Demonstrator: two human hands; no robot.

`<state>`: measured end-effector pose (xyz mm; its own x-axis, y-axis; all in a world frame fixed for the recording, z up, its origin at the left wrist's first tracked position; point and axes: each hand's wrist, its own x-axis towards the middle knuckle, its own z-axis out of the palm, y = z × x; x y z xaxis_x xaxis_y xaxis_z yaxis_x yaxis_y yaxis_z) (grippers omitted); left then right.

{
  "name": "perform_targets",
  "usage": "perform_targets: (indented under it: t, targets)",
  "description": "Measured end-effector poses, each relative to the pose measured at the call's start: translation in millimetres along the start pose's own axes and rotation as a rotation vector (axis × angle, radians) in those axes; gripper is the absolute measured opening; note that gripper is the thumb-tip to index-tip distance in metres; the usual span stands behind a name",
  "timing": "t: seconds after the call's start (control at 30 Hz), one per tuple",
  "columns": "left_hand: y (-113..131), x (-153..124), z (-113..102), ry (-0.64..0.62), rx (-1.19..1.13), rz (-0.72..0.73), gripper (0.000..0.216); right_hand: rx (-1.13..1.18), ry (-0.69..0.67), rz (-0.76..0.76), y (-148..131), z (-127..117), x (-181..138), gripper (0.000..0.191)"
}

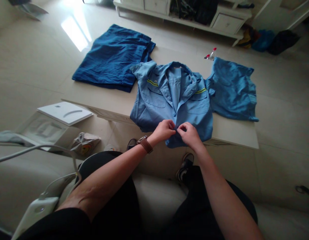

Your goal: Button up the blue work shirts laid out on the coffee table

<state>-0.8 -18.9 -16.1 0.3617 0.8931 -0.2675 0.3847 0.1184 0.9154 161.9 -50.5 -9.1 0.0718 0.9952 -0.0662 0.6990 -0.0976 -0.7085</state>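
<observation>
A light blue work shirt with yellow stripes above its chest pockets lies front up on the low table, its collar away from me. Its lower end hangs over the near table edge. My left hand, with a brown-strapped watch on the wrist, pinches the shirt's front opening from the left. Opposite it, my right hand pinches the other front edge, thumb against forefinger. A small gap separates the two hands. Just above them a dark button shows on the placket. Whatever lies between my fingertips is too small to make out.
Folded dark blue cloth lies at the table's left, and a crumpled blue garment at its right. Small red-capped bottles stand behind that garment. A white box rests left of the table. A white cabinet stands beyond.
</observation>
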Motion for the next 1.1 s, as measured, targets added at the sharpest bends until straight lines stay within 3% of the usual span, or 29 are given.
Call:
perform_targets:
  t: [0.17,0.37,0.47,0.6,0.67,0.83,1.0,1.1]
  targets:
    - [4.4,-11.2,-3.1,-0.152,0.29,-0.079,0.015,-0.128,-0.086,0.017,6.3,10.2,-4.0,0.01]
    - [2.5,-14.9,1.7,-0.317,0.359,-0.07,0.014,-0.12,-0.04,-0.07,15.7,20.1,-7.7,0.045]
    - [-1.3,-13.3,3.7,-0.345,0.378,-0.103,0.015,-0.155,-0.057,-0.113,21.1,25.1,-6.4,0.04]
    - [-4.6,-8.5,2.7,-0.379,0.444,-0.156,0.017,-0.112,-0.01,-0.057,21.2,26.3,-4.0,0.027]
    - [-5.8,-3.8,1.3,-0.318,0.491,-0.148,0.015,-0.052,0.027,-0.024,18.9,23.4,-4.0,0.017]
    - [-10.3,13.5,3.5,-0.004,0.459,-0.131,0.03,0.083,0.141,0.033,17.0,17.3,-4.7,0.007]
    - [-11.5,23.0,14.2,0.091,0.397,-0.197,0.033,0.423,0.27,0.255,24.4,22.9,2.3,0.042]
    - [-9.6,24.1,19.0,0.131,0.417,-0.21,0.029,0.583,0.225,0.346,27.3,26.8,5.6,0.043]
